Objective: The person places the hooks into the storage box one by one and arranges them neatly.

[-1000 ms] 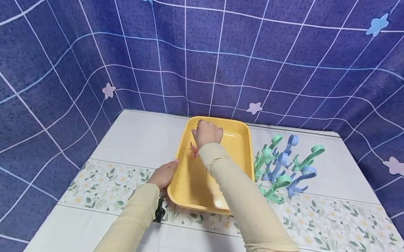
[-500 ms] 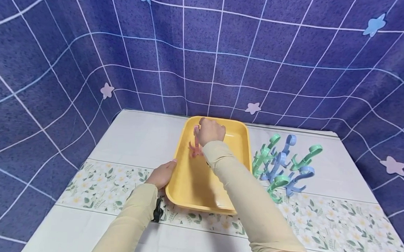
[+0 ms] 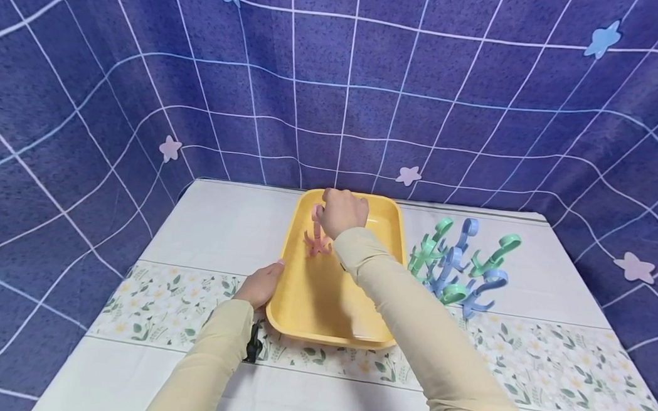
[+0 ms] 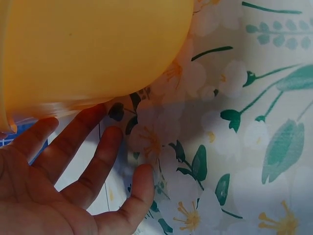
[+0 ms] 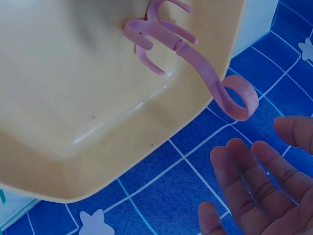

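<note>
While left hand (image 3: 259,285) and right hand (image 3: 344,212) are released, the pink hook (image 3: 318,245) — likely light, stiff — suits gripping by its stem (image 5: 204,71).

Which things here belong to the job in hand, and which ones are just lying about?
In the job, it seems:
yellow tray, touched by the left hand
pink hook inside it, near the right hand but not held

Apparently just lying about:
green hooks and blue hooks, untouched beside the tray
flowered tablecloth
blue curtain

Pink hook (image 5: 198,62) in yellow tray (image 5: 54,93); right hand (image 5: 271,201) near it, apart.
</note>
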Demonstrator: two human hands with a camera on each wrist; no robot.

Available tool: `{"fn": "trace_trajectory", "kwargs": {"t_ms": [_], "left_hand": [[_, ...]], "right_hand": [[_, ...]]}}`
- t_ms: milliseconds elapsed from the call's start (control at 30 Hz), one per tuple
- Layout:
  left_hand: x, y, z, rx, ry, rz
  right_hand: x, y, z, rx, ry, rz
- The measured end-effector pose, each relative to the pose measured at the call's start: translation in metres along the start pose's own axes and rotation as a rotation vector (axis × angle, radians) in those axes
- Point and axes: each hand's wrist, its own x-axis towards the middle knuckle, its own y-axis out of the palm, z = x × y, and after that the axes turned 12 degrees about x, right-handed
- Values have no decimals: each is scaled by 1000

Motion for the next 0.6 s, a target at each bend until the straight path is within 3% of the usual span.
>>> {"fn": "trace_trajectory", "kwargs": {"t_ms": [200, 433, 600], "left_hand": [[1, 1, 1, -56, -18, 19], [-1, 0, 0, -34, -8, 23], [-4, -2, -1, -69, -8, 41]], "right_hand": [[-5, -10, 0, -2, -8, 21], [-9, -20, -6, -28, -54, 7], [-11, -28, -12, -37, -82, 0]]}}
